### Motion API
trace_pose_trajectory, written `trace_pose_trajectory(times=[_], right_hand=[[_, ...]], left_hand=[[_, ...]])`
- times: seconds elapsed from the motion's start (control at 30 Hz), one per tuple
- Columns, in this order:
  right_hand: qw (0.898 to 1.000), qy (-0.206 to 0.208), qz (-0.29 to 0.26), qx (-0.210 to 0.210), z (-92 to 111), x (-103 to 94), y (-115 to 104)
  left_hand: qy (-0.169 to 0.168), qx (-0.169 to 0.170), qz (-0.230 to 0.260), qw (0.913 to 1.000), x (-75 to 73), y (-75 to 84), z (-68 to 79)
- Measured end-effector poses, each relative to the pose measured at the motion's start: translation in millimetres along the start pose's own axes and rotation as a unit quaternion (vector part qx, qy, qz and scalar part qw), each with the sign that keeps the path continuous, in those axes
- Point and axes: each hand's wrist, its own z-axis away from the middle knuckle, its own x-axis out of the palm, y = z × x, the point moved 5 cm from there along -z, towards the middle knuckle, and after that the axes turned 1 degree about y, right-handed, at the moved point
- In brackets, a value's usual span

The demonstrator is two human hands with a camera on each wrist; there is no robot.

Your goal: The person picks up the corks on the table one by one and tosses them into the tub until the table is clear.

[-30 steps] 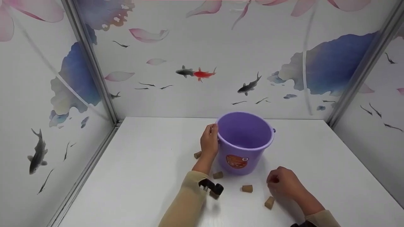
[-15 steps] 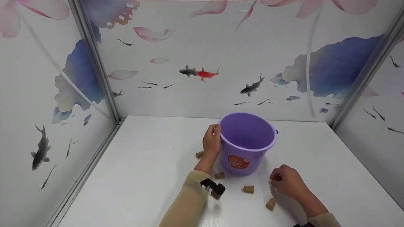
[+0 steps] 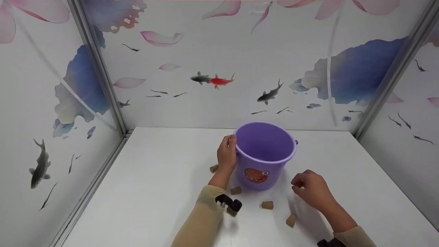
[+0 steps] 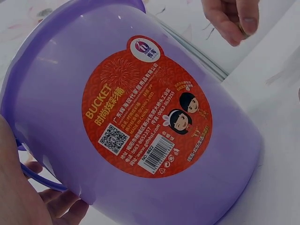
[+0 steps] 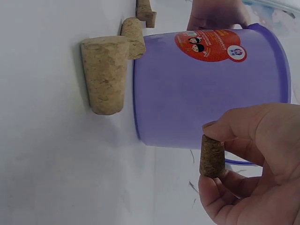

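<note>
A purple plastic bucket (image 3: 262, 175) with a red round label stands upright on the white table. My left hand (image 3: 227, 152) holds its left side near the rim, with the fingers by the handle (image 4: 40, 178). To the right of the bucket, my right hand (image 3: 312, 188) is raised over the table and pinches a small tapered cork stopper (image 5: 212, 157) between thumb and fingers. In the head view that stopper is hidden by the hand. Loose cork stoppers lie about the bucket: one in front (image 3: 267, 205), another front right (image 3: 291, 220). What lies at the bucket's bottom is not visible.
More cork stoppers lie near the left arm: one cork (image 3: 214, 168) left of the bucket, one cork (image 3: 236, 190) at its base, and one cork (image 3: 232, 211) partly behind the wrist camera (image 3: 229, 202). Printed panels (image 3: 205, 109) wall the table's back and sides.
My right hand has risen a little off the table, away from the cork at front right. The left hand and bucket stay in place; the head view shifts slightly.
</note>
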Motion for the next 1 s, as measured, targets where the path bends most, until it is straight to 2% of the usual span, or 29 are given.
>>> trace_pose_trajectory(times=[0.27, 0.43, 0.73, 1.0], right_hand=[[1.0, 0.009, -0.007, -0.004, -2.3, -8.7, -4.7], [1.0, 0.005, -0.004, -0.011, -4.0, -11.4, -10.0], [0.999, 0.026, -0.001, -0.034, -7.5, -21.4, -18.8], [0.999, 0.024, -0.014, -0.034, -16.4, -32.6, -22.5]], left_hand=[[-0.001, -0.012, 0.004, 0.9999, -2.2, -1.5, 2.3], [-0.001, -0.006, -0.002, 1.0, -1.8, -3.4, 2.7], [-0.001, -0.001, 0.004, 1.0, -3.0, -2.5, 3.1], [-0.001, 0.002, 0.005, 1.0, -0.3, -3.0, -0.6]])
